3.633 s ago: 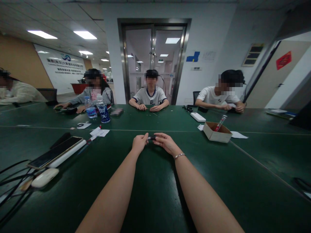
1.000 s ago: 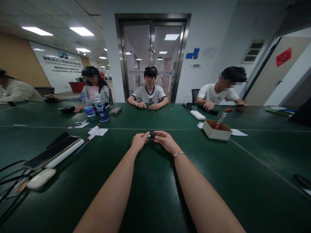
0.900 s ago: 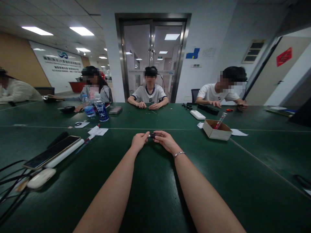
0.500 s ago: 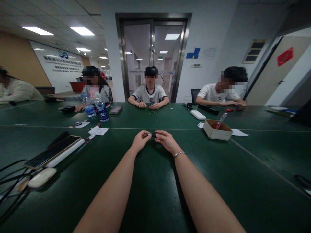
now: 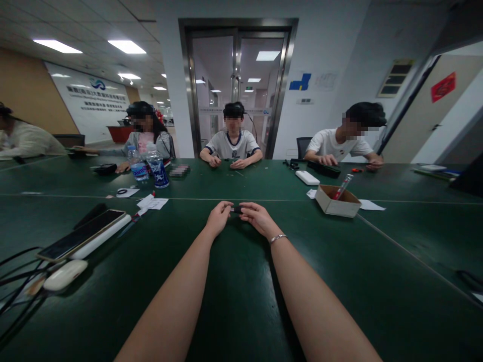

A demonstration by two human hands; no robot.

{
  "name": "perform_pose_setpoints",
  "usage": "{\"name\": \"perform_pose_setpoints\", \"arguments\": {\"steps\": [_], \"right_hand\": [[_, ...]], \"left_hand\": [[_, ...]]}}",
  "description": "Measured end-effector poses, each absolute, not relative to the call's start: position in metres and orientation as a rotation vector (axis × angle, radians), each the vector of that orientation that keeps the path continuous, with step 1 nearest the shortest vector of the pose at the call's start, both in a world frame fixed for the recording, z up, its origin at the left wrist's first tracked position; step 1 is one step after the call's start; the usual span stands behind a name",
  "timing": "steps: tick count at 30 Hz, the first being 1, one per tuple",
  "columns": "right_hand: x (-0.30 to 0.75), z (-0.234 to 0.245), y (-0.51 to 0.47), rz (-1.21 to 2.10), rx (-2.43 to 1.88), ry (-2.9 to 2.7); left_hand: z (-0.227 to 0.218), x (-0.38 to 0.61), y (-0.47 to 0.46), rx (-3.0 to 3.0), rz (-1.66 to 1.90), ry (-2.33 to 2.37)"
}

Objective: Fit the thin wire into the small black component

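one long green table (image 5: 241, 286) filled most of the lower frame, and the co-workers around its far edge came next in size. the person at upper middle (image 5: 234, 146) had just drawn their hands a little apart, and the person at upper right (image 5: 334, 143) had moved a hand back to the black case (image 5: 323, 169).

a phone (image 5: 85, 235) lay along a white bar at lower left; an open box (image 5: 335, 208) sat right of centre.

at the centre, the left hand (image 5: 219, 218) showed the nearest change: its thumb, stretched out half a second earlier, had drawn back and up against the fingers. the right hand (image 5: 257, 218) had hardly moved. i took that as a shift of grip, not a letting go, with the handling well under way.

neither hand was spread. the left appeared to pinch the silvery end closely between thumb and fingers; the right curled its fingers around the dark end.

smallest of all, the small dark object (image 5: 237, 209) bridged the gap between the fingertips, mid-frame. its exact kind was too small to tell.
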State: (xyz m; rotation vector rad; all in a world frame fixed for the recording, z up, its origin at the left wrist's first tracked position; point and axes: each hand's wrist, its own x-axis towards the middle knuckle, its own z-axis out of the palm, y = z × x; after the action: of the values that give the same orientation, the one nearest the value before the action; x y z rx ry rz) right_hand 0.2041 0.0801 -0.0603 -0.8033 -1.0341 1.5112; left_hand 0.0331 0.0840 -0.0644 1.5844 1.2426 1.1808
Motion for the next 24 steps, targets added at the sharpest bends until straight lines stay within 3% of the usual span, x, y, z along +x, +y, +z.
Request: {"name": "perform_pose_setpoints", "arguments": {"steps": [24], "right_hand": [[0.2041, -0.0608, 0.0808, 1.513, -0.798, -1.042]], "left_hand": [[-0.0709, 0.0326, 0.0893, 1.600, 1.209, 1.186]]}}
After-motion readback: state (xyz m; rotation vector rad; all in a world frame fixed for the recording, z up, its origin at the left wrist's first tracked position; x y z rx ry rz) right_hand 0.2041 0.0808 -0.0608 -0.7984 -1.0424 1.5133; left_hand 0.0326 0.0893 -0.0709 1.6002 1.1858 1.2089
